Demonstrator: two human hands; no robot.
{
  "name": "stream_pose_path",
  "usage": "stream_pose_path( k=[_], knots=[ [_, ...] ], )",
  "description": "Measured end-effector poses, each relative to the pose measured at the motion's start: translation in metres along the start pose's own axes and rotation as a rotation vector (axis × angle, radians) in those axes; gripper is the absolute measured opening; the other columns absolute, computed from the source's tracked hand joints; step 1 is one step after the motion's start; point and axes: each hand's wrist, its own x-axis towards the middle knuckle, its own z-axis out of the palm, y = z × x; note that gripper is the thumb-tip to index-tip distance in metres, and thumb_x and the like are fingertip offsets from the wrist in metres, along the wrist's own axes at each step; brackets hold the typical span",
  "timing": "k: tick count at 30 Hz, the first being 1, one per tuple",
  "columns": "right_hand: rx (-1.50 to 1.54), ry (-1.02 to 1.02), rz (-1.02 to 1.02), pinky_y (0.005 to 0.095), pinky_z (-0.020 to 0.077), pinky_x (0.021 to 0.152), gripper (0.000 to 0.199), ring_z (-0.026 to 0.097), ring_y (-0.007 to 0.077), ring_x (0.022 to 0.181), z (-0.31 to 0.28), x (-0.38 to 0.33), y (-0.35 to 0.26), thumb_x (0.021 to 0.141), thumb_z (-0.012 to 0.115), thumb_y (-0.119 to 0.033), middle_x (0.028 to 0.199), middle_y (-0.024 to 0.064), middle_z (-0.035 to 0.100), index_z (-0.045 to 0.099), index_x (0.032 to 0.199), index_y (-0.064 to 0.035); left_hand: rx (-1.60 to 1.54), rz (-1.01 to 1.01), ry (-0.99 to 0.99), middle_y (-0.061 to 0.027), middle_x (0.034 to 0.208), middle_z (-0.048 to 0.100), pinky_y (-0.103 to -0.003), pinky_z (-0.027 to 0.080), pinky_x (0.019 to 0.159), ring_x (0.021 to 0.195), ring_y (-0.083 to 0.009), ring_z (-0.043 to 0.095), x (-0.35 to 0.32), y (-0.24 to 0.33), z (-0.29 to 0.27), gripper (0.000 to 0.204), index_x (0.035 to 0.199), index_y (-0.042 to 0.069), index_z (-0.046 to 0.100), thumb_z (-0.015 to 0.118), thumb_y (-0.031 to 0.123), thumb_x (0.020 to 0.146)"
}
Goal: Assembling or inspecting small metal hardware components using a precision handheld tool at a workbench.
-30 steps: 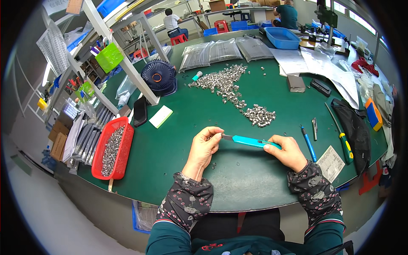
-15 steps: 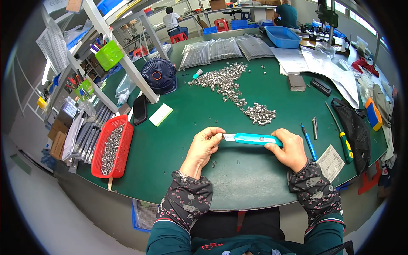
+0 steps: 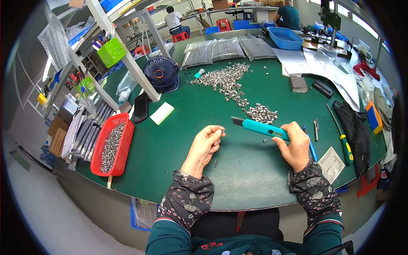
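Note:
My left hand pinches a small shiny metal piece, ring-like as far as it shows, between thumb and forefinger. In my right hand is a teal utility knife; its dark blade points left, above and apart from the pinched piece. Beyond the hands, small metal rings lie in a wide heap that trails into a smaller pile. A single loose piece rests on the green table under the knife, and tiny bits lie beside my left wrist.
At left stands a red basket of small metal parts, near a phone and a dark blue fan. On the right lie a blue pen, a screwdriver and a paper card. Bagged rods line the back.
The knife has moved away from my left fingertips, its blade end swinging up and to the right. My left hand stays almost in place, the small metal piece now visible in its pinch.

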Motion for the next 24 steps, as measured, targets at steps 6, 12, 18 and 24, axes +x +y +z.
stream_pose_path(
  k=[6, 12, 18, 24],
  knots=[
    [-0.284, -0.154, -0.116, 0.0333, 0.0404, 0.053, 0.029, 0.050, 0.0231, 0.064, 0.003, 0.000, 0.002, 0.059, 0.067, -0.009, 0.071, 0.0069, 0.046, 0.052, 0.084, -0.0062, -0.155, 0.074, 0.028, -0.0041, 0.079, 0.052, -0.015, 0.027, 0.037, 0.052, -0.0047, 0.038, 0.002, 0.000, -0.003, 0.008, 0.091, 0.005, 0.051, 0.050, 0.009, 0.084],
    [-0.302, -0.236, -0.138, 0.0322, 0.0407, 0.050, 0.028, 0.050, 0.0207, 0.062, 0.004, 0.000, 0.000, 0.060, 0.065, -0.011, 0.068, 0.0054, 0.044, 0.052, 0.085, -0.0078, -0.148, 0.111, 0.059, -0.0047, 0.078, 0.053, -0.015, 0.027, 0.036, 0.052, -0.0050, 0.039, 0.001, 0.002, 0.002, 0.009, 0.091, 0.005, 0.051, 0.050, 0.006, 0.083],
    [0.005, -0.055, 0.098, 0.0342, 0.0396, 0.050, 0.023, 0.052, 0.0241, 0.059, 0.003, -0.003, -0.001, 0.066, 0.066, -0.015, 0.069, 0.0080, 0.050, 0.053, 0.082, -0.0047, -0.169, 0.087, 0.038, -0.0037, 0.078, 0.052, -0.015, 0.027, 0.037, 0.052, -0.0050, 0.038, 0.000, -0.002, 0.004, 0.012, 0.094, 0.004, 0.052, 0.050, 0.007, 0.083],
    [0.113, -0.161, 0.219, 0.0347, 0.0395, 0.050, 0.025, 0.052, 0.0275, 0.058, 0.007, -0.006, -0.001, 0.067, 0.066, -0.021, 0.069, 0.0101, 0.052, 0.053, 0.079, -0.0027, -0.168, 0.048, 0.007, -0.0038, 0.078, 0.051, -0.014, 0.026, 0.037, 0.052, -0.0037, 0.037, -0.001, -0.002, 0.003, 0.016, 0.098, 0.001, 0.052, 0.047, 0.011, 0.086]
  ],
)
